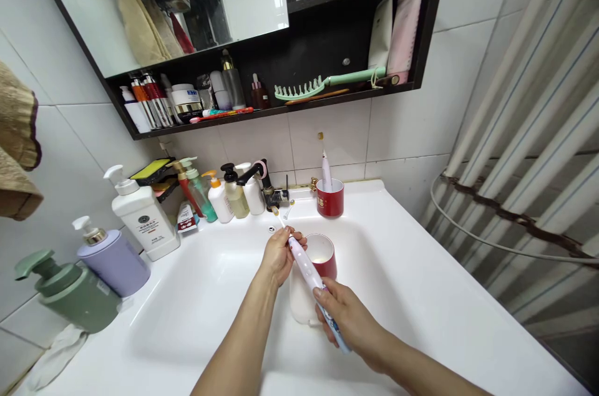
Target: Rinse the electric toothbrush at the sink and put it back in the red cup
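Note:
Over the sink, an electric toothbrush (306,265) with a pale pink and blue handle slants up and to the left. My right hand (349,315) is wrapped round its lower handle. Near the brush head, the fingers of my left hand (279,255) close on its upper end. Behind the toothbrush, a red cup (329,264) with a white inside stands in the white sink (201,302). A whitish, rounded object (299,305) lies beneath it, partly covered by the toothbrush and my hands; I cannot make out its kind.
A black faucet (266,187) rises at the sink's back edge. Right of it, another red cup (330,201) holds a second electric toothbrush (326,168). Several pump bottles (145,218) line the left counter. Overhead hangs a dark shelf (262,110); pipes (528,134) stand on the right.

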A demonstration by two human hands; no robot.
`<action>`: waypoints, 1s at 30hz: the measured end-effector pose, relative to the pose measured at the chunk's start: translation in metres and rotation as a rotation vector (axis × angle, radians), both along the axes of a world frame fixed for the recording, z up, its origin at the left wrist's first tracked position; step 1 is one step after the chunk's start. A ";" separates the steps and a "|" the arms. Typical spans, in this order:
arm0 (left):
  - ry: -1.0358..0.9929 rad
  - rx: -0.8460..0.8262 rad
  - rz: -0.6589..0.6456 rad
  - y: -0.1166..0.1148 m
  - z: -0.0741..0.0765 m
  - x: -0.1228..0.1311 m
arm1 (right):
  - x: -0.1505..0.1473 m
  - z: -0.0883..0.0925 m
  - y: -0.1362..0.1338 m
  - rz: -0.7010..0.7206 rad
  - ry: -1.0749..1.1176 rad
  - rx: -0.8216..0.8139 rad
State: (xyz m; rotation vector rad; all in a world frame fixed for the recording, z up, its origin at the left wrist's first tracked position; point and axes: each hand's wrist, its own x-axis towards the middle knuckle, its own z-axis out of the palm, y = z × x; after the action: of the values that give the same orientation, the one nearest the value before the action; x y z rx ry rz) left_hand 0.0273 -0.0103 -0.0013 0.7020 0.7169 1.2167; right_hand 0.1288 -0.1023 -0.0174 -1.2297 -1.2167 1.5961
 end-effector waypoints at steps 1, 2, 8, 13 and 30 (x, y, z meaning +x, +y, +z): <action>0.002 0.003 -0.006 0.000 -0.001 0.000 | 0.000 0.000 0.000 0.001 0.009 -0.009; 0.006 0.007 -0.009 0.000 -0.001 0.001 | -0.001 0.000 0.000 0.001 0.017 -0.016; 0.079 0.062 0.016 -0.001 0.000 0.004 | -0.001 -0.005 0.001 -0.066 -0.100 0.101; 0.038 0.094 -0.002 -0.002 0.003 0.003 | -0.002 -0.003 0.000 -0.014 -0.008 0.082; 0.019 0.100 -0.008 -0.001 0.004 0.001 | -0.001 0.000 0.002 0.001 0.006 0.106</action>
State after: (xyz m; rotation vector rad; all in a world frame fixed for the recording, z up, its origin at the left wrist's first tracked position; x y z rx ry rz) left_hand 0.0285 -0.0114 0.0027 0.7993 0.6712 1.2464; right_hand 0.1273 -0.1006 -0.0179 -1.1562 -1.2817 1.5149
